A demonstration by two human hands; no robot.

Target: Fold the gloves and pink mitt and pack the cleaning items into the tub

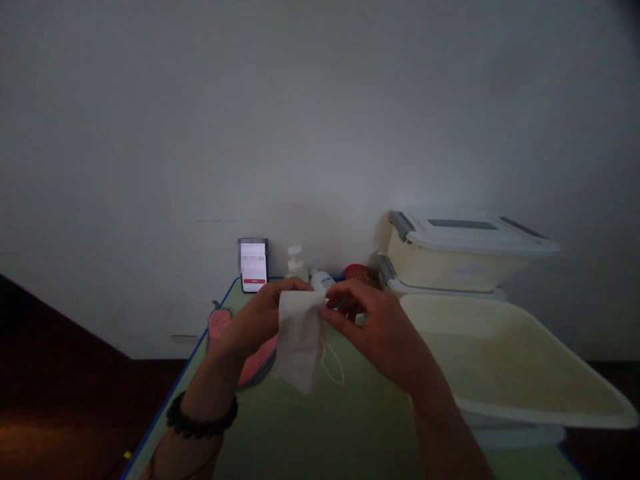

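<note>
1. My left hand [260,310] pinches the white cloth bag [300,333] along its top edge, some fingers hidden behind; that probably lets the cloth hang flat.
2. My right hand [370,313] has thumb and forefinger pinched together at the bag's top corner – I judge this steadies the end where the cord [343,377] dangles in a loop.
3. The phone [254,267] stands upright beyond my left hand, perhaps so its screen faces me.
4. Beyond the bag are a pump bottle [295,260], a tilted white bottle [323,280] and a red basket [361,272].
5. Right of my right hand sit a wide basin [505,353] and, behind it, stacked lidded boxes [450,260].
6. Under my hands is a green table [325,433] with a blue edge – against a plain wall [320,120], in dim light.
</note>
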